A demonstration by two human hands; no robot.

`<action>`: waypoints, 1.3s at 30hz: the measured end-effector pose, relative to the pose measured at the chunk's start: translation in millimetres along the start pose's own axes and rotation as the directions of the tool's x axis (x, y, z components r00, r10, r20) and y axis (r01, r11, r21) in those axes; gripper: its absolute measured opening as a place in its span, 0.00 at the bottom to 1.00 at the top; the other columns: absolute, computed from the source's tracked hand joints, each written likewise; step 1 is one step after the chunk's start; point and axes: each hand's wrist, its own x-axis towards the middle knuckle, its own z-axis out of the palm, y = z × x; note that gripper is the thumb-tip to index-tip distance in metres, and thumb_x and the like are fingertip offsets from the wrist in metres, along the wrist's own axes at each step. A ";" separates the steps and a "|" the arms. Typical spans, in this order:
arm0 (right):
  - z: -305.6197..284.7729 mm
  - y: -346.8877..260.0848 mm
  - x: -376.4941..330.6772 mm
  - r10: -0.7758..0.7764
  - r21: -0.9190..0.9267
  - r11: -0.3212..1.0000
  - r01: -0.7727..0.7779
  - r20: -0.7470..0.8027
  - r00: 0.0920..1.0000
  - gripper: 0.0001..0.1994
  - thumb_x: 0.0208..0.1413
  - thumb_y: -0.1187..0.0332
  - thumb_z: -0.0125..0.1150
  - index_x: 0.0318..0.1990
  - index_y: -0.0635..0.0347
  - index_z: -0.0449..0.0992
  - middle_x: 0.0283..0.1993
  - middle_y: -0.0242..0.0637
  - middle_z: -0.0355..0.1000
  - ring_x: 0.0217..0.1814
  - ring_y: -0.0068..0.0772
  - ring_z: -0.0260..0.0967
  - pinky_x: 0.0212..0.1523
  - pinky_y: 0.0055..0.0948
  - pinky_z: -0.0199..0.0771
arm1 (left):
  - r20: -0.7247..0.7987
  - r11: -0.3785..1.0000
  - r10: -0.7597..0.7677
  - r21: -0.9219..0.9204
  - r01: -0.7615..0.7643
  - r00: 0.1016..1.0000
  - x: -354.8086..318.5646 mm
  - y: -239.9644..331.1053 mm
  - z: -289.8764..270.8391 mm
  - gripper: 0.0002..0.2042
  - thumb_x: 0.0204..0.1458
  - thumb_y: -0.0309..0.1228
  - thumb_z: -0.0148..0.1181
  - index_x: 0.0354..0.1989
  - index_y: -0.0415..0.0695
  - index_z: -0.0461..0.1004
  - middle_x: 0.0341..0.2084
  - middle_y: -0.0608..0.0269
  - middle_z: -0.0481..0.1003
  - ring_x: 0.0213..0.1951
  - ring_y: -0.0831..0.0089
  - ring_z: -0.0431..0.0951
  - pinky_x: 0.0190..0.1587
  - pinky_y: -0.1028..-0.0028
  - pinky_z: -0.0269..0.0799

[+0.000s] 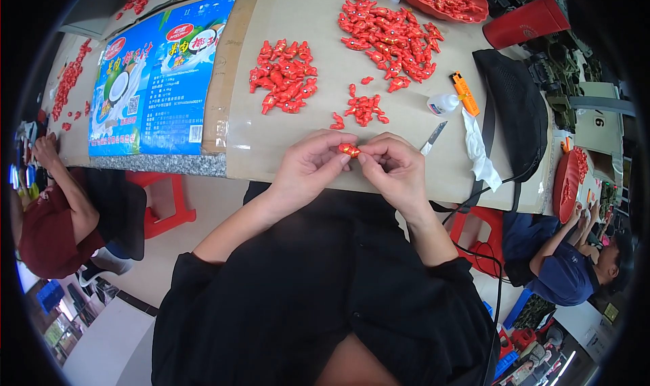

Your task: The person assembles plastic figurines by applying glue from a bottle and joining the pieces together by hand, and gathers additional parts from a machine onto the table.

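A small red plastic figure piece (349, 150) with gold markings is held up just over the table's near edge. My left hand (308, 164) pinches it from one side with thumb and fingertips. From the other side my right hand (398, 171) grips it the same way, so the fingers partly cover it. Right beyond my hands lies a small cluster of red pieces (366, 109), with a few loose ones around it. Farther off are a medium pile of red figures (283, 78) and a larger pile (393, 37).
To the right are a white bottle (443, 104), an orange tool (464, 92), a bare blade (433, 137), crumpled tissue (478, 150), a black bag (511, 105) and a red cup (527, 23). A blue printed cardboard sheet (159, 81) lies left. People sit at both sides.
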 end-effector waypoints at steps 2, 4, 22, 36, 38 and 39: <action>-1.6 2.7 1.5 0.000 0.028 1.000 -0.001 0.016 1.000 0.04 0.42 0.84 0.52 0.28 0.71 0.70 0.31 0.35 0.64 0.27 0.16 0.62 0.25 0.13 0.63 | -0.010 1.000 0.004 0.019 -0.004 1.000 0.1 0.6 0.6 0.12 0.48 0.18 0.47 0.43 0.37 0.66 0.35 0.64 0.64 0.34 0.80 0.69 0.37 0.82 0.66; -3.4 5.6 2.4 0.001 0.055 0.998 -0.003 0.031 1.000 0.04 0.42 0.85 0.52 0.29 0.71 0.70 0.31 0.35 0.64 0.28 0.16 0.62 0.26 0.13 0.63 | -0.011 0.997 -0.015 0.074 0.015 1.000 1.0 1.1 0.4 0.12 0.48 0.18 0.46 0.43 0.38 0.66 0.36 0.64 0.64 0.34 0.81 0.69 0.37 0.82 0.66; -3.3 16.8 -0.1 -0.061 0.049 0.997 0.062 -0.019 0.998 0.05 0.44 0.80 0.52 0.30 0.69 0.70 0.30 0.34 0.65 0.26 0.16 0.64 0.23 0.13 0.64 | -0.058 0.992 0.050 0.118 -0.043 0.997 2.0 -3.5 3.0 0.11 0.48 0.19 0.48 0.41 0.36 0.66 0.37 0.61 0.64 0.36 0.77 0.70 0.39 0.80 0.68; -4.9 9.7 -2.4 -0.053 -0.024 0.998 0.054 0.044 0.998 0.04 0.45 0.81 0.53 0.30 0.68 0.71 0.31 0.35 0.64 0.29 0.18 0.63 0.27 0.14 0.63 | -0.071 0.997 -0.004 0.073 0.009 0.997 -0.8 -2.6 4.0 0.11 0.47 0.17 0.47 0.40 0.35 0.66 0.38 0.62 0.63 0.37 0.78 0.69 0.40 0.80 0.67; -5.1 10.1 -1.7 -0.064 -0.042 0.997 0.066 0.046 0.997 0.04 0.44 0.81 0.53 0.30 0.68 0.71 0.30 0.34 0.65 0.28 0.18 0.63 0.26 0.14 0.63 | -0.074 0.997 -0.002 0.082 0.008 0.997 -1.0 -2.4 4.5 0.11 0.47 0.17 0.47 0.40 0.35 0.66 0.38 0.62 0.63 0.37 0.78 0.69 0.40 0.80 0.67; -5.3 10.1 -1.6 -0.078 -0.064 0.995 0.081 0.050 0.996 0.04 0.44 0.81 0.54 0.30 0.67 0.71 0.30 0.34 0.65 0.28 0.17 0.63 0.26 0.14 0.63 | -0.083 0.996 0.004 0.091 0.004 0.997 -1.2 -2.6 5.3 0.11 0.46 0.16 0.47 0.40 0.35 0.66 0.38 0.62 0.62 0.37 0.78 0.69 0.39 0.80 0.67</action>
